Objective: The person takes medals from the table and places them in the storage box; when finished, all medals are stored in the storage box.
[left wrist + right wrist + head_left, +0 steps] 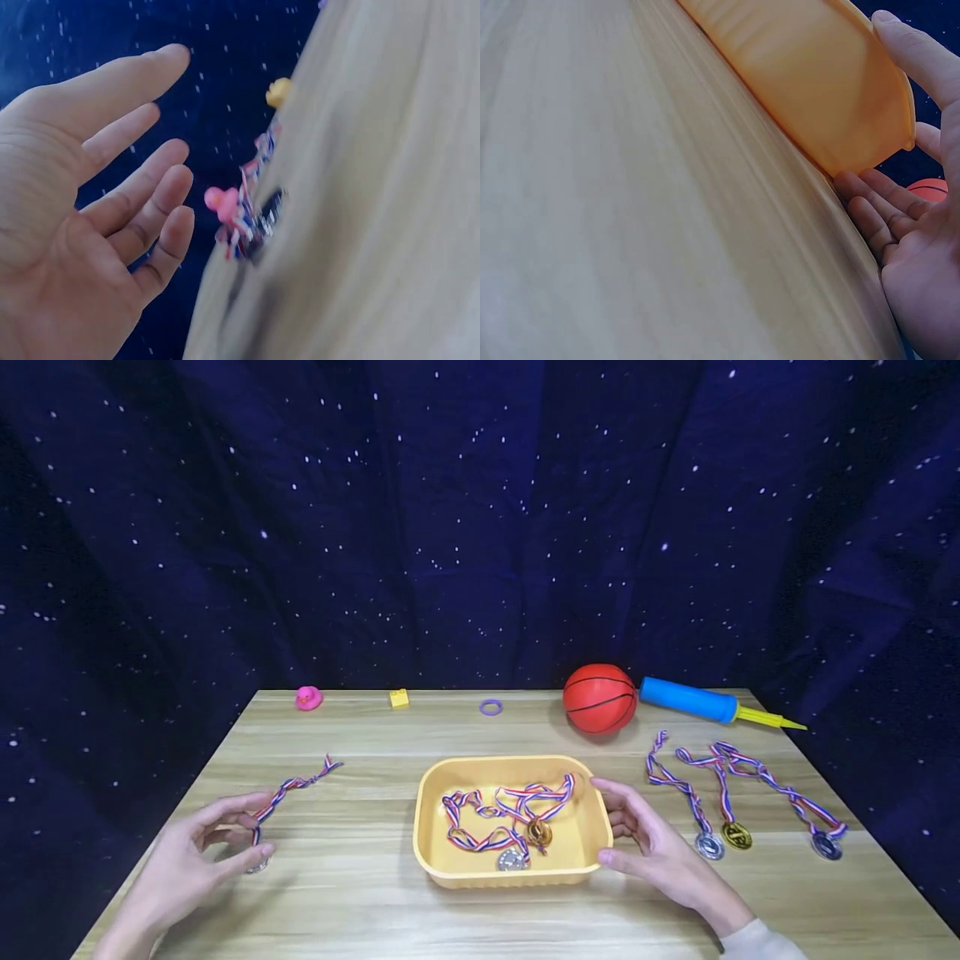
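My left hand [183, 862] hovers at the table's left over a medal [258, 865] on a red, white and blue ribbon [292, 783]. In the left wrist view its fingers [154, 202] are spread and apart from the medal [268, 217]. At the right end of a yellow plastic basin [510, 882], my right hand [660, 852] touches the rim with thumb and index finger. The right wrist view has the thumb on the rim and the other fingers low beside the wall. Inside the basin lie a silver medal [513, 860] and a bronze-coloured medal [539, 832] with their ribbons.
Right of the basin lie a silver medal [709, 846], a gold medal [737, 836] and a dark medal [827, 845]. Along the back edge are a pink duck [308, 697], yellow block [399, 698], purple ring [491, 707], red ball [599, 698] and blue hand pump [688, 699].
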Demonstrator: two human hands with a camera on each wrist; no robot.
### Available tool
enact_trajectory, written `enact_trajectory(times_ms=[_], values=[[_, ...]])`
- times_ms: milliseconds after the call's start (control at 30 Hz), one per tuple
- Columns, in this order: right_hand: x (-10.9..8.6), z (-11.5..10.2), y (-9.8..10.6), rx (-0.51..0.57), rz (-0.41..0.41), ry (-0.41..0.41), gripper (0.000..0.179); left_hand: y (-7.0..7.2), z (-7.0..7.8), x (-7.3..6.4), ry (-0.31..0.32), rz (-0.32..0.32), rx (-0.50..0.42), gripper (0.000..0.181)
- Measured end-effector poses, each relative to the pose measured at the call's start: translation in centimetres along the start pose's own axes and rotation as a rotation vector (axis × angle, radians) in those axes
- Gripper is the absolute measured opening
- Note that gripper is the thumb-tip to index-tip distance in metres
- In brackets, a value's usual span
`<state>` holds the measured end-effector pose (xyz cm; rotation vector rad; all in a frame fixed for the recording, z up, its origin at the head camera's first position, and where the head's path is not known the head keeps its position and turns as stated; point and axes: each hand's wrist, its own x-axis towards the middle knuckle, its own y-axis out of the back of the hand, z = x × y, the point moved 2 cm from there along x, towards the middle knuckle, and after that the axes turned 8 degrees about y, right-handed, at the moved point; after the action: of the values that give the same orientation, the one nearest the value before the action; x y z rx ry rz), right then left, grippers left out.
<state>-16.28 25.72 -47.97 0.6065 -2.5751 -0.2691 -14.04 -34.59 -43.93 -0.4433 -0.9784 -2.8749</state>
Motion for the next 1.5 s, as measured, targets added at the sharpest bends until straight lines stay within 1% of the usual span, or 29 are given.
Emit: enact_trajectory(times_ms=[100,167,233,400,600,700,767,900,967,1033,1133,1333,1400,1500], values=[[0.0,0.0,0.0,-0.001,-0.001,-0.002,0.083,0.2,-1.6,-0.4,0.079,-0.04,0.029,0.062],[0.0,0.1,0.0,-0.001,0.001,-0.009,0.083,0.2,-2.4,-0.5,0.101,-0.058,0.037,0.062],[-0.1,0.1,0.0,-0.002,0.003,-0.01,0.083,0.0,-3.1,-0.6,0.106,-0.076,0.031,0.06],[-0.1,0.2,0.1,-0.002,0.007,-0.022,0.082,-0.4,-4.0,-0.7,0.069,-0.083,0.047,0.055],[-0.1,0.1,0.1,-0.006,0.007,-0.027,0.082,-0.6,-4.3,-0.8,-0.014,-0.067,0.061,0.044],[0.0,0.1,0.1,-0.011,0.006,-0.023,0.082,-0.7,-4.4,-0.7,-0.035,-0.059,0.063,0.04],[0.0,0.1,0.0,-0.015,0.006,-0.024,0.082,-0.7,-4.4,-0.7,-0.042,-0.048,0.084,0.039],[0.0,0.1,0.0,-0.011,0.006,-0.025,0.082,-0.7,-4.2,-0.7,-0.044,-0.013,0.168,0.04],[0.0,0.1,0.0,-0.01,0.007,-0.027,0.082,-0.7,-4.1,-0.7,-0.029,0.003,0.215,0.041],[0.0,0.1,0.0,-0.011,0.008,-0.029,0.082,-0.8,-3.9,-0.7,-0.004,0.003,0.232,0.04],[-0.1,0.2,0.1,-0.015,0.009,-0.033,0.082,-0.8,-3.6,-0.7,0.049,-0.014,0.201,0.041],[-0.1,0.2,0.1,-0.015,0.01,-0.037,0.082,-1.1,-3.2,-0.7,0.145,-0.084,0.04,0.041],[-0.1,0.2,0.1,-0.013,0.008,-0.032,0.082,-1.3,-3.1,-0.7,0.164,-0.09,0.019,0.041],[-0.1,0.2,0.1,-0.013,0.005,-0.022,0.082,-1.7,-2.9,-0.6,0.173,-0.083,0.001,0.039]])
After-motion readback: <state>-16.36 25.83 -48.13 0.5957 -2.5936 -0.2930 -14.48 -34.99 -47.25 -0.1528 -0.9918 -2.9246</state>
